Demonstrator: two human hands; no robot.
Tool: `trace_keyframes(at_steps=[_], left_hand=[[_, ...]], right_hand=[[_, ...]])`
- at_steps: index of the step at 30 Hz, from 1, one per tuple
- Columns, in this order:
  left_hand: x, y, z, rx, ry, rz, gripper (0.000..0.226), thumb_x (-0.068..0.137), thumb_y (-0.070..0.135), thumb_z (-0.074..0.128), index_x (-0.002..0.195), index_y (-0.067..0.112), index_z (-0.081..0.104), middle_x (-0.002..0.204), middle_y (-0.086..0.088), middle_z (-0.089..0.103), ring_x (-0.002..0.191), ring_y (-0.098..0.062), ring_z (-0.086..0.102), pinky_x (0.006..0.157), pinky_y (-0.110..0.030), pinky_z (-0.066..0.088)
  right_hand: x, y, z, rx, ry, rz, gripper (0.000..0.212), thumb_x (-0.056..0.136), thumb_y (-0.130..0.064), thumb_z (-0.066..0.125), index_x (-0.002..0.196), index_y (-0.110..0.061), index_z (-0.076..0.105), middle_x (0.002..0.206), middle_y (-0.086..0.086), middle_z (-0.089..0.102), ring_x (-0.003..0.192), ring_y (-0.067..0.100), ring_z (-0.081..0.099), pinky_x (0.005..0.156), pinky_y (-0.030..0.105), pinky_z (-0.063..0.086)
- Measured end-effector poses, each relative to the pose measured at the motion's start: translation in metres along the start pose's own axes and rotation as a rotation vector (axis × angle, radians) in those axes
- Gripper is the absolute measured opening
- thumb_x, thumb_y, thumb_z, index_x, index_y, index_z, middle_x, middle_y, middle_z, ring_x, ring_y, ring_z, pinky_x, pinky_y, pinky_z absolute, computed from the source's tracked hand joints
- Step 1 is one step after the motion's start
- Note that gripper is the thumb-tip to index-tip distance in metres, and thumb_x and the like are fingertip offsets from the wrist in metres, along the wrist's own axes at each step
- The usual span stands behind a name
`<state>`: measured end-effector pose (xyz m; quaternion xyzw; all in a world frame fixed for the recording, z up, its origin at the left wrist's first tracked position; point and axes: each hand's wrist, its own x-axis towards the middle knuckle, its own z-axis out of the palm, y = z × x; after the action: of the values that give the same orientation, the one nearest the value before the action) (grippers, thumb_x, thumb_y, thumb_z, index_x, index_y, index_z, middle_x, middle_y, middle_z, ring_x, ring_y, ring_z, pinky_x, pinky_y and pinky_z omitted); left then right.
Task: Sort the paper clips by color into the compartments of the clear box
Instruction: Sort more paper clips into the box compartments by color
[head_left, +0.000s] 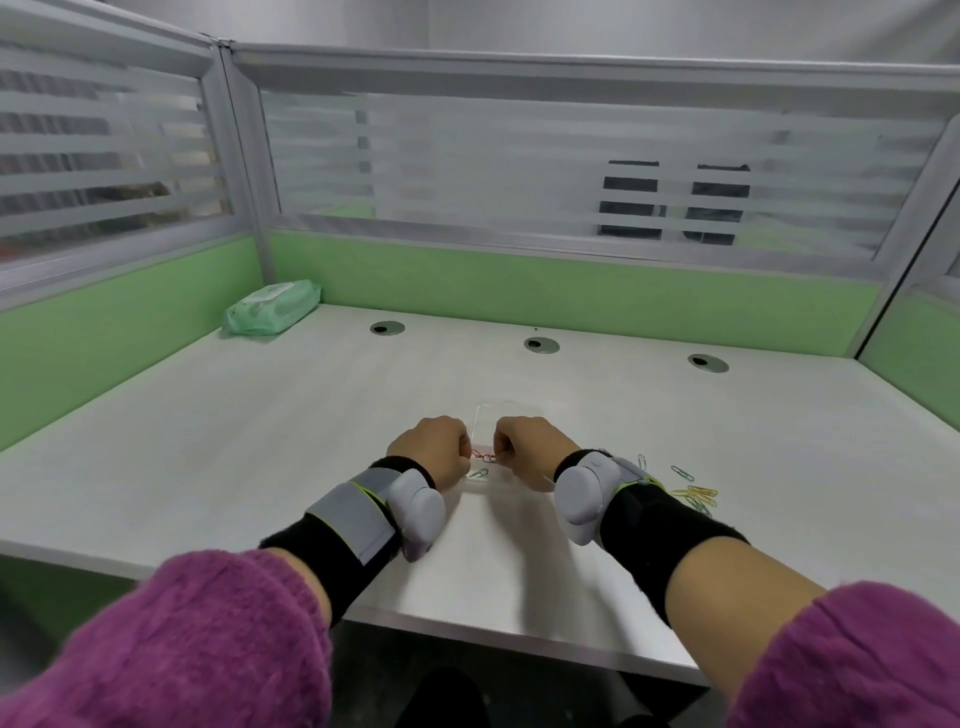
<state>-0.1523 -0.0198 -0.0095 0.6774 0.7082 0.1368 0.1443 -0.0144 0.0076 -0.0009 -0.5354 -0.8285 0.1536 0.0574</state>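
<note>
The clear box (485, 415) lies on the white desk between my two hands, mostly hidden by them. My left hand (434, 449) and my right hand (530, 449) are both closed, and red paper clips (483, 456) that look linked together stretch between their fingertips over the box. A green paper clip (478, 473) lies in the box's near part, under the red ones. To the right of my right wrist lies a loose pile of yellow paper clips (696, 492) with several green and blue paper clips (681, 473) around it.
A green pack of wet wipes (272, 307) rests in the far left corner. Cable holes (541, 344) line the back of the desk. Green and frosted partition walls close in the left, back and right sides. The desk's near edge (467, 631) runs below my forearms.
</note>
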Motion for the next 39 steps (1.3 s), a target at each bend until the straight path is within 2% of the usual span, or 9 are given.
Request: trace_keyframes(at_steps=[4,8,12,16,22,27,31,34,39], left_hand=[[-0.001,-0.007,-0.001,-0.011,0.006,-0.012,0.018,0.084,0.011,0.051,0.089,0.022,0.065,0.110,-0.001,0.068,0.104,-0.024,0.062,0.088,-0.034,0.050],[-0.001,-0.009,-0.002,-0.025,0.015,-0.013,0.022,0.084,0.011,0.051,0.096,0.019,0.067,0.111,-0.001,0.068,0.105,-0.024,0.062,0.089,-0.034,0.051],[0.000,-0.001,-0.001,-0.032,0.024,0.012,0.018,0.085,0.014,0.054,0.098,0.019,0.066,0.113,-0.001,0.067,0.106,-0.024,0.061,0.089,-0.033,0.049],[0.004,0.020,0.006,-0.022,0.009,0.073,0.018,0.085,0.014,0.055,0.099,0.018,0.066,0.114,0.000,0.067,0.107,-0.023,0.060,0.088,-0.033,0.048],[0.009,0.059,0.022,-0.033,-0.036,0.148,0.018,0.086,0.015,0.055,0.100,0.017,0.065,0.113,0.000,0.067,0.106,-0.023,0.061,0.088,-0.034,0.049],[0.012,0.091,0.037,-0.016,-0.075,0.233,0.019,0.086,0.016,0.055,0.102,0.018,0.065,0.114,0.001,0.067,0.107,-0.022,0.061,0.088,-0.033,0.048],[0.012,0.121,0.052,-0.022,-0.105,0.294,0.019,0.085,0.015,0.056,0.102,0.018,0.065,0.114,0.000,0.067,0.107,-0.023,0.061,0.087,-0.031,0.048],[0.012,0.136,0.059,-0.012,-0.121,0.329,0.020,0.085,0.014,0.054,0.103,0.017,0.065,0.115,0.000,0.067,0.108,-0.024,0.061,0.089,-0.032,0.049],[0.010,0.157,0.071,-0.013,-0.154,0.363,0.021,0.084,0.013,0.054,0.101,0.018,0.064,0.114,-0.001,0.067,0.107,-0.025,0.061,0.090,-0.034,0.050]], right_hand=[[0.006,-0.009,0.006,0.005,-0.001,-0.014,0.018,0.089,-0.002,0.045,0.095,-0.011,0.060,0.116,0.014,0.065,0.087,0.023,0.049,0.084,0.034,0.046],[0.008,-0.009,0.007,0.024,-0.015,-0.010,0.026,0.088,0.000,0.046,0.108,-0.004,0.062,0.119,0.014,0.064,0.105,0.029,0.058,0.088,0.032,0.045],[0.007,0.001,0.002,0.046,0.005,-0.002,0.027,0.086,0.001,0.044,0.105,-0.004,0.063,0.117,0.013,0.064,0.090,0.024,0.053,0.077,0.028,0.041],[-0.005,0.022,-0.007,0.028,0.045,0.029,0.024,0.088,-0.001,0.045,0.104,-0.004,0.063,0.116,0.012,0.065,0.087,0.020,0.050,0.086,0.034,0.047],[-0.026,0.065,-0.016,0.038,0.089,0.109,0.020,0.088,-0.003,0.049,0.103,-0.004,0.063,0.114,0.011,0.066,0.086,0.018,0.049,0.088,0.035,0.048],[-0.047,0.099,-0.027,0.041,0.092,0.180,0.016,0.088,-0.004,0.049,0.096,-0.008,0.063,0.115,0.011,0.065,0.087,0.017,0.047,0.087,0.033,0.046],[-0.067,0.128,-0.034,0.031,0.102,0.261,0.013,0.088,-0.007,0.051,0.097,-0.008,0.062,0.115,0.012,0.065,0.097,0.025,0.057,0.091,0.036,0.047],[-0.079,0.141,-0.037,0.037,0.107,0.312,0.019,0.088,-0.008,0.052,0.103,-0.006,0.062,0.116,0.011,0.065,0.108,0.029,0.057,0.092,0.037,0.047],[-0.095,0.159,-0.038,0.037,0.107,0.366,0.021,0.088,-0.008,0.052,0.105,-0.005,0.063,0.116,0.012,0.065,0.110,0.029,0.057,0.092,0.035,0.046]])
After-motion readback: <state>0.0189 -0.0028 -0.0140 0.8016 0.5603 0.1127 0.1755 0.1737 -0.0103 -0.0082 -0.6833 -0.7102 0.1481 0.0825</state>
